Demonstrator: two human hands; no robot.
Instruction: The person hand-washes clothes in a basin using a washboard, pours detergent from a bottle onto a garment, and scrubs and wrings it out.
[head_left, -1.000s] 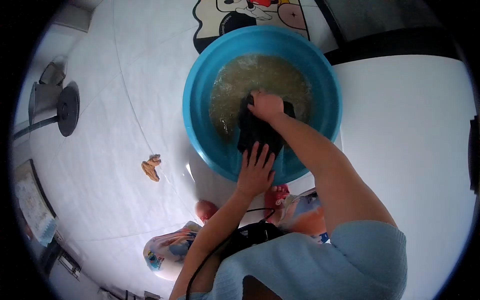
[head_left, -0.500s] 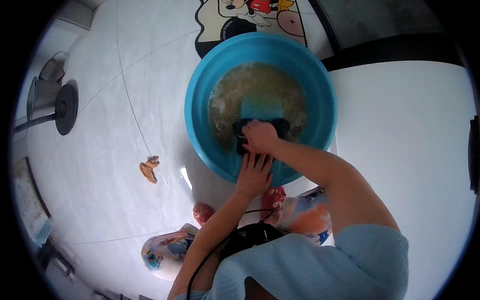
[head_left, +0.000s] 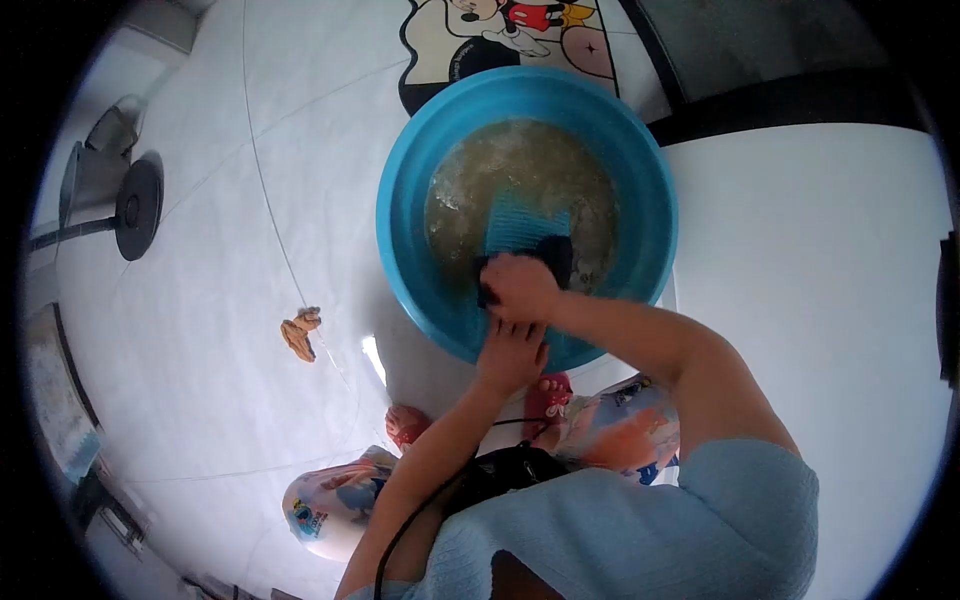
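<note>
A large blue basin (head_left: 395, 200) of murky water (head_left: 465, 185) stands on the floor before me. In it a ridged blue washboard (head_left: 522, 222) slopes down into the water. Dark cloth (head_left: 558, 258) lies bunched on the washboard. My right hand (head_left: 522, 287) is closed on this cloth, knuckles up. Just below, nearer to me, my left hand (head_left: 512, 355) rests flat with its fingers spread, against the near part of the washboard. Its fingertips are partly hidden by my right hand.
A mat with cartoon figures (head_left: 450, 40) lies beyond the basin. To the left, a crumpled brown cloth (head_left: 299, 334) is on the tiled floor (head_left: 200, 330), with a round dark base on a pole (head_left: 138, 209) farther off. A white surface (head_left: 810, 260) is at right.
My right hand has slid slightly down toward my left hand with the dark cloth, and more of the washboard's ridges show above it. My left hand has barely moved.
</note>
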